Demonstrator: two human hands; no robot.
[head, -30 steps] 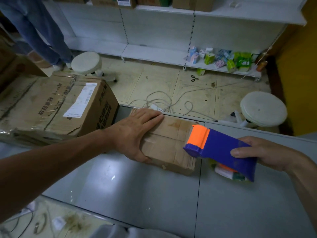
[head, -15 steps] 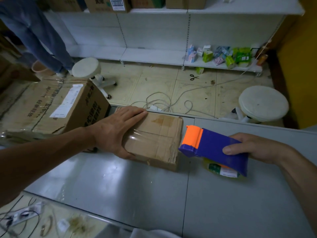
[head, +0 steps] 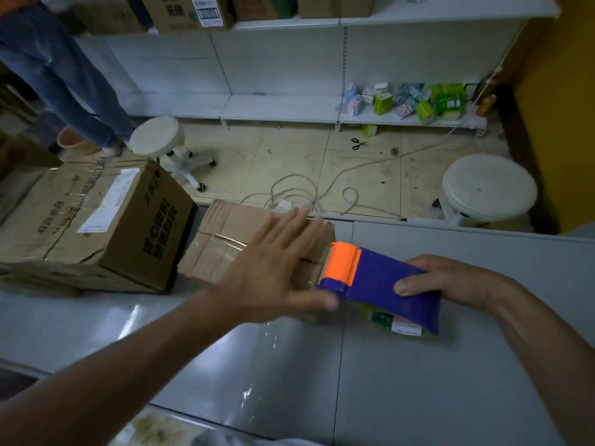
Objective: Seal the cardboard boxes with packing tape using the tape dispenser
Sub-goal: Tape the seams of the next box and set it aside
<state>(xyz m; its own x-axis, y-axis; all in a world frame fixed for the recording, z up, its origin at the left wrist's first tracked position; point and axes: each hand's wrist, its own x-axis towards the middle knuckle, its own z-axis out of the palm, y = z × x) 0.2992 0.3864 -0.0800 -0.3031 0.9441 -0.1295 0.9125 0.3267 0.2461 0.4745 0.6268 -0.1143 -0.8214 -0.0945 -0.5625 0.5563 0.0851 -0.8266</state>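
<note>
A small brown cardboard box (head: pixel 225 233) with clear tape across its top lies on the grey table (head: pixel 402 381). My left hand (head: pixel 273 268) hovers flat and blurred over the box's right part, fingers spread, holding nothing. My right hand (head: pixel 450 280) grips a blue tape dispenser (head: pixel 386 284) with an orange head at the box's right end. A yellow-green tape roll shows under the dispenser. A large cardboard box (head: pixel 87 220) with printed text and a white label sits just left of the small box.
Two white round stools (head: pixel 156 140) (head: pixel 489 188) stand on the tiled floor beyond the table, with a white cable (head: pixel 306 194) and scissors (head: pixel 359 143). White shelves (head: pixel 283 107) hold small packets and boxes. A person's legs in jeans (head: pixel 64 75) are at top left.
My left hand has lifted off the small box's left side and swept right toward the dispenser. The small box now sits closer to the large box. The dispenser stays at the box's right end.
</note>
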